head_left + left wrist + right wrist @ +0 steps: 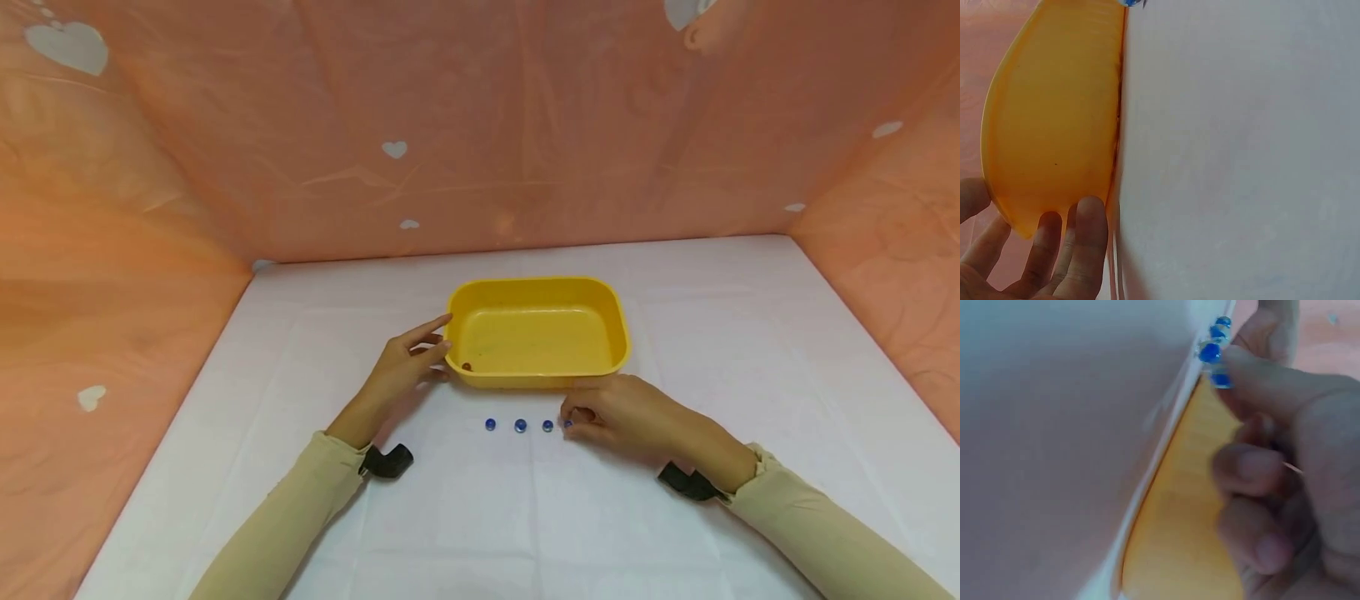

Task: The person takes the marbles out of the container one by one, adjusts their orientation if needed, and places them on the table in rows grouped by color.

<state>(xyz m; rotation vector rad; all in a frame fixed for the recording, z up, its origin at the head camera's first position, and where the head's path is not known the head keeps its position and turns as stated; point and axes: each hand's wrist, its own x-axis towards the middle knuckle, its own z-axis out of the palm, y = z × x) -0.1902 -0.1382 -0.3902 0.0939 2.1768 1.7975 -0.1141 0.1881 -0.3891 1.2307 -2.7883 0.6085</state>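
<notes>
A yellow plastic tub [540, 382] stands on the white cloth between the hands. My left hand [408, 358] touches its left end, the fairly straight fingers [1090, 231] lying against the outer wall and rim. Just in front of the tub, my right hand [626, 412] pinches a blue glass marble [1221, 379] between thumb and index finger, with the other fingers curled in. Three more blue marbles [521, 426] lie in a row to the left of this hand. A small brown marble [467, 367] sits inside the tub at its near left corner.
White cloth [480, 517] covers the table. Orange-pink sheets with pale hearts [480, 125] rise behind it and at both sides. A black wrist mount [388, 461] sticks out from the left sleeve, and another black mount [690, 482] from the right.
</notes>
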